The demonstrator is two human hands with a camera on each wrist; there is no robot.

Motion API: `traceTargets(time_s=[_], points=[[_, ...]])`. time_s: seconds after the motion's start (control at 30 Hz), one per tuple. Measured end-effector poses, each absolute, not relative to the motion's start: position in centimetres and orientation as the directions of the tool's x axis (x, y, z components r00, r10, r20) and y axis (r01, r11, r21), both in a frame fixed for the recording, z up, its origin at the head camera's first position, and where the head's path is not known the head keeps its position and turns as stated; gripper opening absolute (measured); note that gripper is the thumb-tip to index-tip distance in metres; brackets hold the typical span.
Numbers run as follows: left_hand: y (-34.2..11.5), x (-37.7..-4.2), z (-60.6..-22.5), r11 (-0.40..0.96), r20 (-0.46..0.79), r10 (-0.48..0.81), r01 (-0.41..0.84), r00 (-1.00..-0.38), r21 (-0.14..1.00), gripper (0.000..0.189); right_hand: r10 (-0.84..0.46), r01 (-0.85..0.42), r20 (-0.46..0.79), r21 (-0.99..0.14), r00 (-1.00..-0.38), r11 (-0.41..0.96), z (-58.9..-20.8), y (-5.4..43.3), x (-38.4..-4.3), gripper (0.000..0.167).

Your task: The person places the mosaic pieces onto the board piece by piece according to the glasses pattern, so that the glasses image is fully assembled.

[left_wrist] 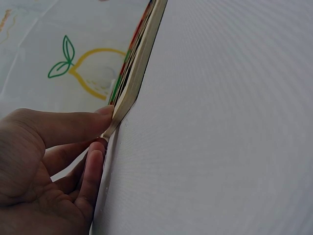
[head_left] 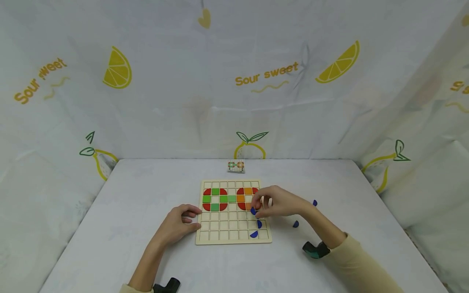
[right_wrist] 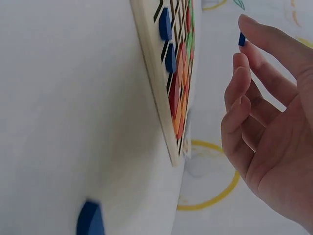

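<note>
A wooden grid board [head_left: 214,235] lies flat on the table. My left hand [head_left: 177,226] rests at its left edge, thumb and fingertips touching the rim; in the left wrist view the thumb [left_wrist: 78,126] lies against the board's edge. Over the board's right side, my right hand [head_left: 279,201] pinches a small blue rounded piece [right_wrist: 242,39] between thumb and index finger. Two similar pieces, an upper blue piece [head_left: 259,224] and a lower blue piece [head_left: 254,234], lie at the board's lower right. Red, green and orange tiles [head_left: 215,207] form two patterns on the upper rows.
Right of the board, two blue pieces lie on the table, one nearer [head_left: 295,224] and one farther [head_left: 314,202] beside the right forearm. Behind the board is a small card [head_left: 236,166] with a coloured pattern. A lemon-print curtain [head_left: 165,110] surrounds the table [head_left: 121,211].
</note>
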State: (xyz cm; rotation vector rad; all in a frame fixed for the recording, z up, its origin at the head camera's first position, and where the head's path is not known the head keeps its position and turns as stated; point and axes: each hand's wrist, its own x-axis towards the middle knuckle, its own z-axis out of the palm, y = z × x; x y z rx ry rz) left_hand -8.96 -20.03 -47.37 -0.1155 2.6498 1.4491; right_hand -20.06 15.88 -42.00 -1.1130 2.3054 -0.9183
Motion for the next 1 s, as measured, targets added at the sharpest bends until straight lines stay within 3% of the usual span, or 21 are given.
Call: traceTargets(time_s=[0.27,0.6,1.0], points=[[-20.0,-9.0,-47.4,0.540,-0.139,-0.010,-0.123,-0.990,0.833,0.035,-0.849,-0.596,-0.027,-0.700,-0.528,0.393,-41.9,9.5,-20.3,0.020],[-20.3,-9.1,-47.3,0.527,-0.141,0.015,-0.112,-0.990,0.843,0.035,-0.842,-0.572,-0.101,-0.690,-0.531,0.443,-43.4,3.9,-20.6,0.020],[-20.6,-9.1,-47.5,0.524,-0.132,0.026,-0.099,-0.991,0.846,0.036,-0.813,-0.640,-0.151,-0.544,-0.562,0.543,-44.0,1.2,-20.1,0.024]])
